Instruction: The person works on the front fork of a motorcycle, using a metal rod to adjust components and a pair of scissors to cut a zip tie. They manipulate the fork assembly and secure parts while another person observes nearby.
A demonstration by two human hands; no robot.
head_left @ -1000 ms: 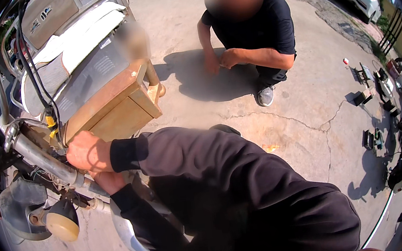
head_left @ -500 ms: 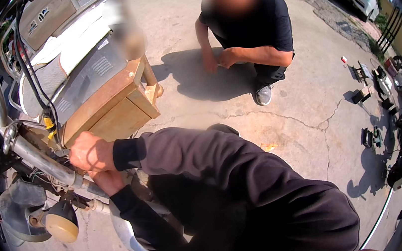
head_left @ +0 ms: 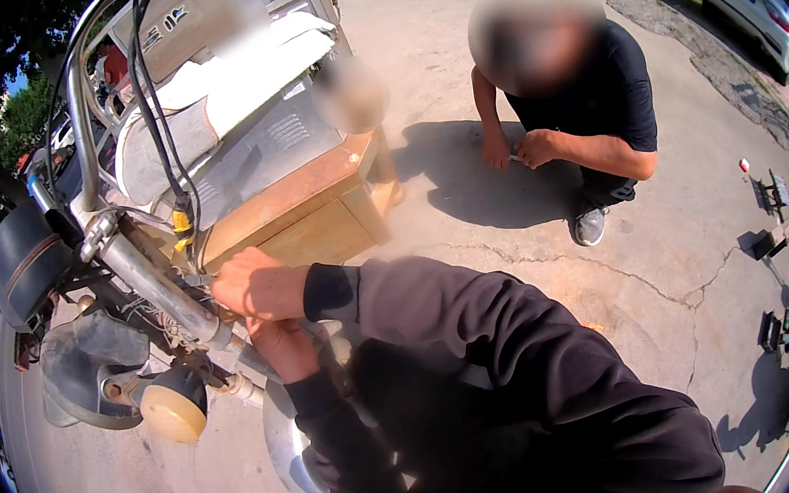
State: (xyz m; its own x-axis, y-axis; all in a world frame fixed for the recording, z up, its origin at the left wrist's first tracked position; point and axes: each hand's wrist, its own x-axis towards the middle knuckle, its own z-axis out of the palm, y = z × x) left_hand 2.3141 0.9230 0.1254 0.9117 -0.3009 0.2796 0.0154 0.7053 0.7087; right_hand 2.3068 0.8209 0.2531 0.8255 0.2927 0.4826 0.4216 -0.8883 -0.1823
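Note:
Both my hands are close together beside the metal front tube [head_left: 158,285] of a three-wheeled cargo vehicle. My right hand [head_left: 259,285] is closed, its fingers curled toward thin loose wires [head_left: 166,324] behind the tube. What it grips is hidden. Just below it, my left hand [head_left: 284,347] reaches in at the tube's near side, with its fingers out of sight. Under the tube hang a round lamp with a yellowed lens [head_left: 174,411] and a grey curved plastic cover [head_left: 89,368]. A shiny metal mudguard [head_left: 293,446] shows by my left sleeve.
A wooden cabinet [head_left: 299,233] stands beyond my hands, by a grey vented metal box [head_left: 264,144] under white cloth. Black cables [head_left: 149,109] hang from the handlebar [head_left: 84,137]. A person [head_left: 584,105] squats opposite. Parts [head_left: 779,248] lie at the right; a white car [head_left: 752,10] is parked behind.
My view has swung left and up, so the scene sits farther right and mostly lower. Both hands stay at the same spot by the tube.

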